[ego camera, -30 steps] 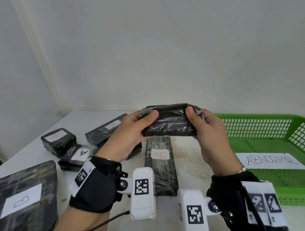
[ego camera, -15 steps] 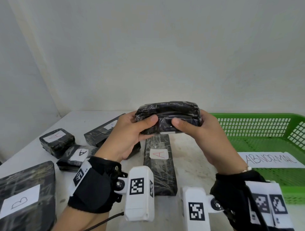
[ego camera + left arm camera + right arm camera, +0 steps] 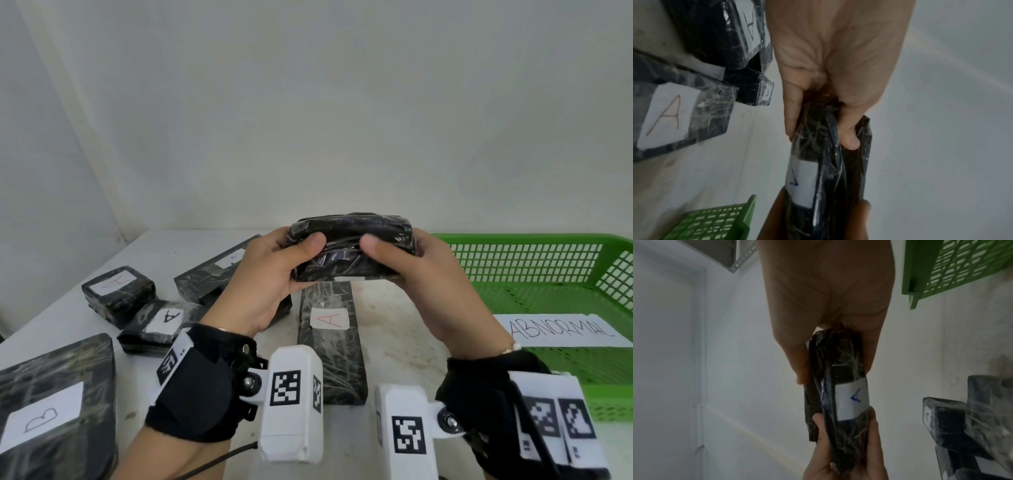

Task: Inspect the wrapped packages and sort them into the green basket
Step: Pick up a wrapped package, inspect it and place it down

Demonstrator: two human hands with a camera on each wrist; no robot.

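A black plastic-wrapped package point(image 3: 349, 250) is held in the air above the table between both hands. My left hand point(image 3: 270, 274) grips its left end, thumb on the near face. At the other end my right hand point(image 3: 421, 277) grips it the same way. Its white label with a blue mark point(image 3: 852, 400) faces down, seen in both wrist views point(image 3: 800, 181). The green basket point(image 3: 534, 274) stands to the right, holding a paper sheet marked ABNORMAL point(image 3: 558, 330).
Several wrapped black packages lie on the white table point(image 3: 404, 308): a long one labelled A point(image 3: 330, 339) under my hands, three more labelled A point(image 3: 118, 291) to the left, and a large flat one labelled B point(image 3: 51, 404) at the near left. A wall stands behind.
Both hands have turned the held package, so its narrow edge now faces me, and my thumbs have moved closer together on it. The package stays at about the same height.
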